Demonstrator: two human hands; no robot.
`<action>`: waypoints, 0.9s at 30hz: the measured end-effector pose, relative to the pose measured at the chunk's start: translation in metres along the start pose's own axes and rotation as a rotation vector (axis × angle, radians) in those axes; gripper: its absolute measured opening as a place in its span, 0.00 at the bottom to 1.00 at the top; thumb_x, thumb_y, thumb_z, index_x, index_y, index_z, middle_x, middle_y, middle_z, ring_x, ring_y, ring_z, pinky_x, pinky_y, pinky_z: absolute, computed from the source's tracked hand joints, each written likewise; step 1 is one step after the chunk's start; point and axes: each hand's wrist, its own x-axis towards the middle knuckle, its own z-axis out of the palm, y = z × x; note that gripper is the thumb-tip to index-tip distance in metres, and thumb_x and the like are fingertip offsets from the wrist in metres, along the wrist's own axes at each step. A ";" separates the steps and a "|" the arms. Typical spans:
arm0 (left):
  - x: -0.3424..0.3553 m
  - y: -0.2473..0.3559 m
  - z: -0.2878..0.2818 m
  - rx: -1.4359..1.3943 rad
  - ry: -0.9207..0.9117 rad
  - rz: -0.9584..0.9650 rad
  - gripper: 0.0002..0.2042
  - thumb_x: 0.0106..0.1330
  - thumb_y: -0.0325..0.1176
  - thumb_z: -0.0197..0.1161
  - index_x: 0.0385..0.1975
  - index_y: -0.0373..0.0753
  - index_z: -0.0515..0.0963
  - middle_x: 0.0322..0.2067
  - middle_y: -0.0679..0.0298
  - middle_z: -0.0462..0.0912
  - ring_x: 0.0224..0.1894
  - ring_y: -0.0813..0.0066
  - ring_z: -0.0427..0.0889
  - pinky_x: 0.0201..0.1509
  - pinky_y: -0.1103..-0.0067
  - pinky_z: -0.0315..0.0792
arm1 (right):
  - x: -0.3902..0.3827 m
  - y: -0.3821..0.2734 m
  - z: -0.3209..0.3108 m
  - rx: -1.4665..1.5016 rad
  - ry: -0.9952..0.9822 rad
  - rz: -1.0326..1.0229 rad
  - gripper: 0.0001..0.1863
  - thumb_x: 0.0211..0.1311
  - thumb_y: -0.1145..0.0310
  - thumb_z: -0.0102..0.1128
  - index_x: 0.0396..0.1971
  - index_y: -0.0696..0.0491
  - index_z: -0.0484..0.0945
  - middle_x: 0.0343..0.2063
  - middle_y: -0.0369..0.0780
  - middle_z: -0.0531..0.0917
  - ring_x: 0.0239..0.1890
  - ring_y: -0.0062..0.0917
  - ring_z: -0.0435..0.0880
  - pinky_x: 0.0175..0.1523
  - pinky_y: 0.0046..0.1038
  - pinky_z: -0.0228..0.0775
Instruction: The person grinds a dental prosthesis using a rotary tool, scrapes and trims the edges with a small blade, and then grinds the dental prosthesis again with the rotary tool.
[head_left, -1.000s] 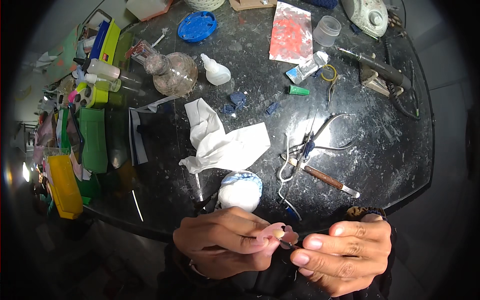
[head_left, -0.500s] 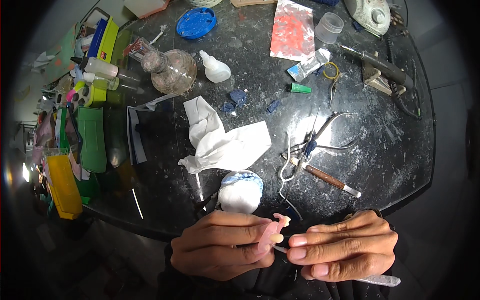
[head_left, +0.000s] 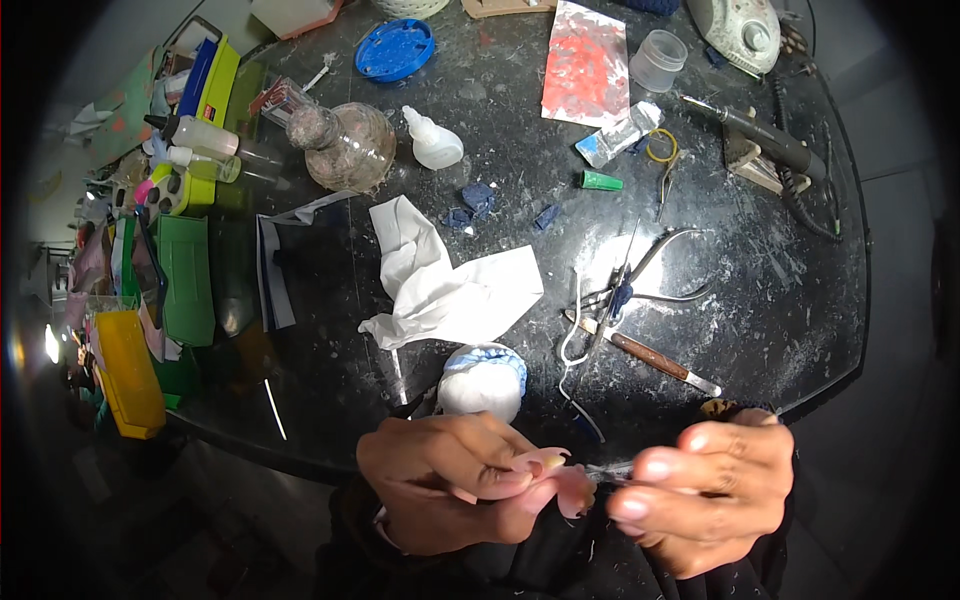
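Observation:
My left hand (head_left: 445, 480) pinches a pink dental plate with cream teeth (head_left: 574, 490) at the lower middle, the piece tilted between thumb and fingers. Just to its right, my right hand (head_left: 715, 495) is curled round a thin tool (head_left: 614, 471), partly hidden and blurred by motion; I cannot make out whether its tip touches the plate. Behind my left hand sits a white plaster cast (head_left: 478, 385) with a blue layer on top.
Crumpled white paper (head_left: 450, 290), pliers (head_left: 662, 266) and a wooden-handled knife (head_left: 650, 355) lie on the black bench (head_left: 800, 310). A glass burner (head_left: 350, 150) and dropper bottle (head_left: 437, 145) stand behind. Bins (head_left: 185, 280) crowd the left; a handpiece on a stand (head_left: 770, 145) is right.
The pink plate has been turned and tipped in my left fingers. My right hand has shifted and rotated, and the tool handle that stuck out below it half a second ago is now out of sight.

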 end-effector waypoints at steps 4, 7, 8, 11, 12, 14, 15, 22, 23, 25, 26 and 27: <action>0.002 0.002 0.011 -0.160 0.117 -0.174 0.11 0.46 0.13 0.70 0.22 0.35 0.75 0.23 0.57 0.81 0.29 0.67 0.86 0.32 0.77 0.82 | -0.007 0.012 -0.003 0.182 0.074 0.168 0.14 0.59 0.71 0.63 0.46 0.49 0.77 0.50 0.44 0.80 0.45 0.40 0.84 0.44 0.34 0.79; 0.001 0.004 0.012 -0.085 0.134 -0.149 0.11 0.46 0.14 0.70 0.20 0.36 0.74 0.22 0.57 0.81 0.29 0.67 0.86 0.32 0.76 0.82 | 0.008 0.017 -0.017 0.722 -0.063 0.544 0.19 0.59 0.76 0.61 0.51 0.54 0.74 0.53 0.56 0.74 0.40 0.47 0.84 0.36 0.33 0.81; -0.001 0.004 0.011 -0.040 0.124 -0.113 0.12 0.46 0.14 0.70 0.20 0.36 0.73 0.23 0.57 0.82 0.29 0.67 0.86 0.32 0.77 0.82 | 0.005 0.013 -0.005 0.600 -0.019 0.526 0.16 0.60 0.76 0.59 0.50 0.55 0.75 0.47 0.61 0.77 0.33 0.42 0.87 0.30 0.28 0.79; -0.001 -0.004 0.005 0.072 0.082 -0.023 0.12 0.46 0.14 0.70 0.20 0.37 0.72 0.24 0.56 0.82 0.31 0.67 0.86 0.32 0.77 0.82 | 0.014 0.010 0.001 0.714 -0.095 0.650 0.11 0.63 0.74 0.56 0.45 0.55 0.78 0.37 0.56 0.83 0.25 0.31 0.86 0.26 0.24 0.75; 0.002 -0.003 0.004 0.074 0.027 0.018 0.13 0.46 0.13 0.70 0.20 0.36 0.72 0.28 0.54 0.82 0.34 0.66 0.86 0.33 0.77 0.81 | 0.013 0.011 0.006 0.721 -0.097 0.596 0.13 0.59 0.73 0.63 0.44 0.56 0.78 0.38 0.54 0.83 0.26 0.32 0.87 0.27 0.25 0.77; 0.006 -0.004 0.001 0.099 -0.023 0.074 0.13 0.46 0.13 0.70 0.22 0.36 0.71 0.31 0.52 0.82 0.36 0.64 0.86 0.34 0.77 0.81 | 0.012 0.010 0.012 0.763 -0.056 0.591 0.18 0.45 0.74 0.74 0.39 0.56 0.80 0.38 0.53 0.83 0.33 0.34 0.87 0.28 0.25 0.80; 0.006 -0.006 0.000 0.123 -0.070 0.129 0.14 0.46 0.13 0.70 0.23 0.35 0.71 0.33 0.50 0.82 0.39 0.63 0.85 0.35 0.76 0.82 | 0.011 0.009 0.013 0.741 -0.032 0.570 0.20 0.41 0.74 0.77 0.37 0.56 0.80 0.38 0.52 0.83 0.36 0.35 0.87 0.29 0.25 0.81; 0.001 -0.015 0.004 -0.317 -0.033 0.050 0.22 0.42 0.13 0.73 0.35 0.33 0.70 0.40 0.42 0.80 0.43 0.56 0.83 0.38 0.72 0.83 | 0.007 0.009 0.012 0.815 0.078 0.510 0.15 0.47 0.82 0.69 0.38 0.65 0.79 0.39 0.56 0.82 0.46 0.39 0.83 0.48 0.34 0.79; 0.003 -0.012 0.008 -0.346 0.001 0.029 0.21 0.42 0.14 0.74 0.36 0.31 0.72 0.39 0.43 0.80 0.42 0.57 0.84 0.37 0.72 0.83 | 0.007 0.009 0.011 0.815 0.091 0.481 0.15 0.47 0.82 0.69 0.38 0.65 0.79 0.39 0.56 0.82 0.46 0.39 0.83 0.49 0.34 0.79; 0.003 -0.011 0.007 -0.368 0.040 0.009 0.21 0.42 0.15 0.74 0.37 0.29 0.73 0.39 0.43 0.80 0.42 0.57 0.84 0.36 0.73 0.83 | 0.008 0.010 0.012 0.825 0.093 0.479 0.15 0.47 0.82 0.69 0.38 0.65 0.79 0.40 0.56 0.81 0.46 0.40 0.83 0.49 0.34 0.79; 0.003 -0.012 0.004 -0.268 -0.001 0.065 0.21 0.42 0.15 0.74 0.37 0.28 0.75 0.37 0.44 0.81 0.41 0.58 0.84 0.36 0.73 0.83 | 0.008 0.010 0.012 0.832 0.094 0.478 0.15 0.47 0.83 0.69 0.38 0.66 0.79 0.40 0.57 0.81 0.46 0.40 0.82 0.50 0.34 0.78; 0.004 -0.014 0.002 -0.172 -0.043 0.118 0.20 0.42 0.16 0.74 0.37 0.27 0.76 0.36 0.44 0.81 0.40 0.59 0.84 0.35 0.74 0.83 | 0.007 0.010 0.013 0.830 0.094 0.480 0.15 0.47 0.83 0.69 0.38 0.66 0.79 0.40 0.57 0.81 0.46 0.40 0.82 0.50 0.34 0.78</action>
